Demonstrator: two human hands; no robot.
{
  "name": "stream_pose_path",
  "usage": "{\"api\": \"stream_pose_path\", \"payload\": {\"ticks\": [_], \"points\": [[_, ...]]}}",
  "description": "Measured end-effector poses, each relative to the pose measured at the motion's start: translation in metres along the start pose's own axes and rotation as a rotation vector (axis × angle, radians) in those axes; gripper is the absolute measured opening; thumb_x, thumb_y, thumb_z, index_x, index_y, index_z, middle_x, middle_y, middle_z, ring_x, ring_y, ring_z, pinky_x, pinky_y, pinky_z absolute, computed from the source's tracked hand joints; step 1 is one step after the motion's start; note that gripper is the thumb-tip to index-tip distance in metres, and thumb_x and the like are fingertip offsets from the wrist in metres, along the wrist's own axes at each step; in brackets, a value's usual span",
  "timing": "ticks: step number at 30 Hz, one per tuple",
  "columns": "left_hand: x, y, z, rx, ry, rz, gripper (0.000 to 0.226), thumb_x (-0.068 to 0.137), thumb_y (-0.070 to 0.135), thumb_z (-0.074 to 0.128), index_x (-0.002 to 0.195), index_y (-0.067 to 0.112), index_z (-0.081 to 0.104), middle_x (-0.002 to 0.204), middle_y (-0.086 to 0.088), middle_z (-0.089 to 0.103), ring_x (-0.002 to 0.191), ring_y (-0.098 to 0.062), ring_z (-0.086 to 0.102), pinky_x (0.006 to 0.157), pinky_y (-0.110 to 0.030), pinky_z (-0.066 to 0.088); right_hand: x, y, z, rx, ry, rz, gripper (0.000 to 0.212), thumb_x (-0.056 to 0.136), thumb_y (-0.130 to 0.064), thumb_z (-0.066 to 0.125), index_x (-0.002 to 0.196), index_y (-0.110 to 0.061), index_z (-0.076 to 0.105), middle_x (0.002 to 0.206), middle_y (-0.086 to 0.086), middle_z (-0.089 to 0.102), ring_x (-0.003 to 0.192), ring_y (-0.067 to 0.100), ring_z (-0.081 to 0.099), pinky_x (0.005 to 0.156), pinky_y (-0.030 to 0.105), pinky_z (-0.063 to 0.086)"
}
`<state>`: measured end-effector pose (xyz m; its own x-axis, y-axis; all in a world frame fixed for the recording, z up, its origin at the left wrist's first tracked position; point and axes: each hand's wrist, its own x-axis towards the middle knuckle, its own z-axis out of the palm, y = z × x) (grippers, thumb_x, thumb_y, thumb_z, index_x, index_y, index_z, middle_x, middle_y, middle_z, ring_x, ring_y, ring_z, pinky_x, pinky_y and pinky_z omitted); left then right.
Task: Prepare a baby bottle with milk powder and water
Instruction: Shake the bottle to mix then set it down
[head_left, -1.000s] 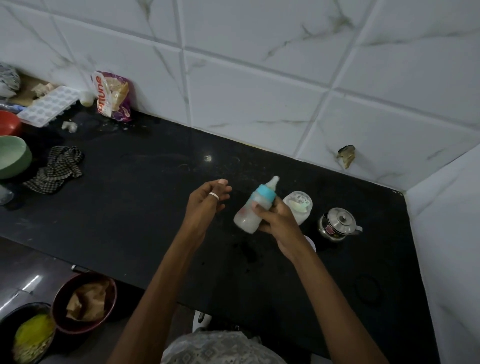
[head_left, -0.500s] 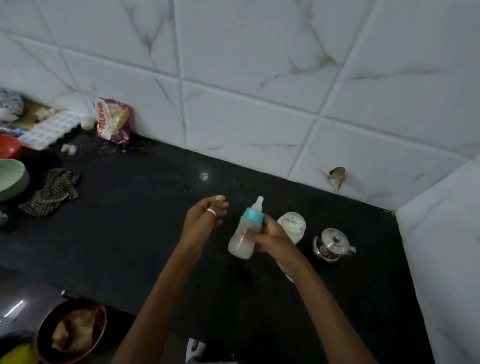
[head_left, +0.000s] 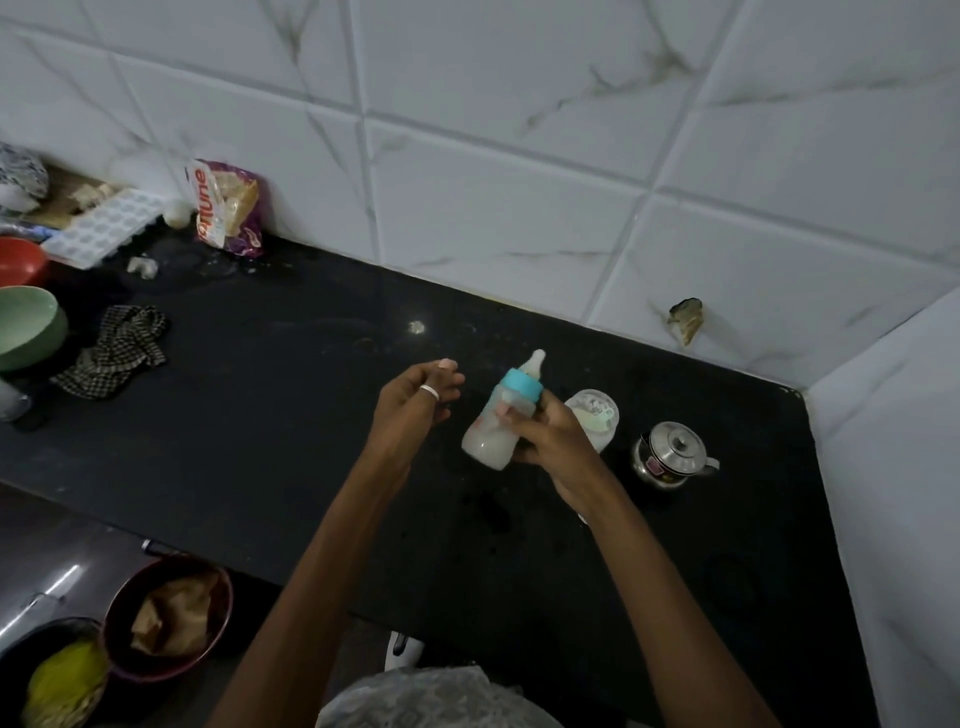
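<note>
My right hand (head_left: 550, 441) grips a clear baby bottle (head_left: 496, 426) with a blue collar and a white teat, tilted to the right above the black counter (head_left: 260, 441). White milky liquid fills its lower part. My left hand (head_left: 413, 405), with a ring on one finger, hovers just left of the bottle, fingers loosely apart and holding nothing. Behind my right hand stands a clear milk powder jar (head_left: 597, 415) with a scoop inside. A small steel kettle (head_left: 670, 454) with a lid sits to the right of the jar.
At far left are a checked cloth (head_left: 117, 351), a green bowl (head_left: 28, 327), a red bowl (head_left: 21, 260), an ice tray (head_left: 104, 228) and a snack packet (head_left: 226, 213). Tiled walls close the back and right. Below the counter edge sit two bowls (head_left: 166, 618).
The bottle in my right hand has shifted slightly and tilted a little differently. My left hand stays beside it, holding nothing. The view has shifted a little.
</note>
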<state>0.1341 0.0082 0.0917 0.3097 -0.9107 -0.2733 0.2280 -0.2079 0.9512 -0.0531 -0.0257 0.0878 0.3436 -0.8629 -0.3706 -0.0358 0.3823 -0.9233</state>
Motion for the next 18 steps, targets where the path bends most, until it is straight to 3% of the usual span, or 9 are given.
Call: {"api": "stream_pose_path", "payload": {"ticks": [2,6,10,15,18], "points": [[-0.0016,0.0003,0.0009,0.002,-0.003,-0.002,0.020,0.103,0.033,0.060,0.115,0.024,0.073,0.110,0.003,0.078,0.106,-0.016,0.072,0.092,-0.035,0.057,0.0007,0.0000,0.0006,0.047,0.053,-0.021,0.044,0.096,-0.028,0.071,0.135,-0.024,0.053,0.128,0.004,0.067,0.116,0.020,0.068,0.098,0.049,0.058],[-0.0023,-0.0010,0.0030,-0.011,-0.002,-0.008,0.014,0.102,0.030,0.062,0.109,0.027,0.074,0.109,0.002,0.078,0.104,-0.016,0.073,0.089,-0.035,0.056,-0.0020,0.0011,-0.0018,-0.096,-0.088,0.028,0.046,0.094,-0.026,0.073,0.136,-0.023,0.054,0.129,0.006,0.069,0.117,0.020,0.069,0.099,0.049,0.057],[-0.0027,-0.0007,0.0022,-0.008,-0.007,-0.006,0.016,0.103,0.028,0.060,0.112,0.025,0.073,0.111,0.002,0.078,0.105,-0.016,0.072,0.091,-0.035,0.057,-0.0002,-0.0008,-0.0029,0.064,0.056,-0.023,0.044,0.096,-0.025,0.070,0.136,-0.024,0.052,0.129,0.006,0.066,0.117,0.022,0.068,0.099,0.050,0.057],[-0.0011,-0.0032,0.0020,-0.004,-0.012,-0.007,0.018,0.104,0.029,0.059,0.114,0.025,0.072,0.113,0.001,0.077,0.105,-0.016,0.072,0.089,-0.035,0.056,-0.0013,-0.0011,-0.0051,-0.061,-0.097,0.011,0.051,0.093,-0.024,0.074,0.139,-0.020,0.053,0.130,0.007,0.068,0.118,0.022,0.069,0.098,0.049,0.058],[-0.0010,-0.0027,0.0009,-0.011,-0.004,-0.005,0.018,0.104,0.030,0.058,0.115,0.024,0.072,0.112,0.002,0.077,0.105,-0.015,0.072,0.090,-0.034,0.057,0.0009,-0.0018,-0.0027,0.119,0.058,-0.023,0.049,0.094,-0.025,0.071,0.139,-0.023,0.051,0.130,0.006,0.066,0.119,0.023,0.067,0.099,0.050,0.057]]}}
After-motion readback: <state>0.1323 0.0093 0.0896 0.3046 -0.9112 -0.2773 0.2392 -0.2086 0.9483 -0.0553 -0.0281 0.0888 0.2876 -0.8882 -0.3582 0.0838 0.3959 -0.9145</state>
